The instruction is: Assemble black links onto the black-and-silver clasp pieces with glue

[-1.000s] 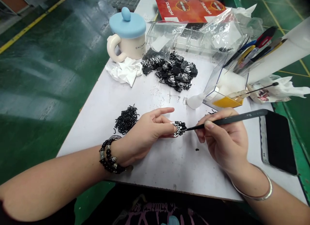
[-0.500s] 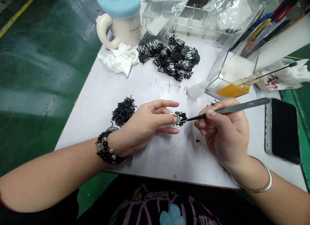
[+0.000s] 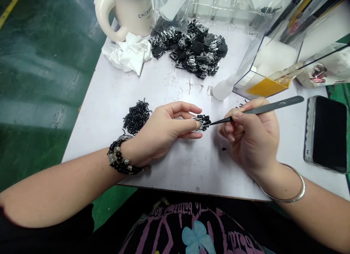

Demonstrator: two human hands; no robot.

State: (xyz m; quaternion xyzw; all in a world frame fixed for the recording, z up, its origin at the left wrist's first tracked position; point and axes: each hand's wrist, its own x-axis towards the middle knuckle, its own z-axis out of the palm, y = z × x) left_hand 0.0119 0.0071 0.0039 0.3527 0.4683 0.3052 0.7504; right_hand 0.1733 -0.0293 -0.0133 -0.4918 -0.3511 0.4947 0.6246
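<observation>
My left hand point(image 3: 171, 124) pinches a small black part with metal contacts point(image 3: 203, 122) between thumb and fingers, just above the white tabletop. Black tweezers point(image 3: 269, 106) are gripped in my right hand point(image 3: 250, 137), and their tip meets the right side of that part. Whether the tip holds some tiny piece is too small to tell. Left of my left hand lies a heap of short bent black pieces point(image 3: 136, 116). Farther back is a big pile of similar black parts with metal contacts point(image 3: 195, 49). A tiny black scrap point(image 3: 224, 149) sits below the tweezers.
A cream mug point(image 3: 133, 15) and crumpled tissue point(image 3: 127, 53) stand at the back left. On the right are a clear tool holder point(image 3: 247, 69) with tools and a phone point(image 3: 326, 133). Plastic bags point(image 3: 171, 9) lie at the back, and a white table edge point(image 3: 82, 137) runs down the left.
The whole view has shifted, so the table things appear higher in the picture. Both hands keep nearly the same pose, the tweezers' tip still at the small part.
</observation>
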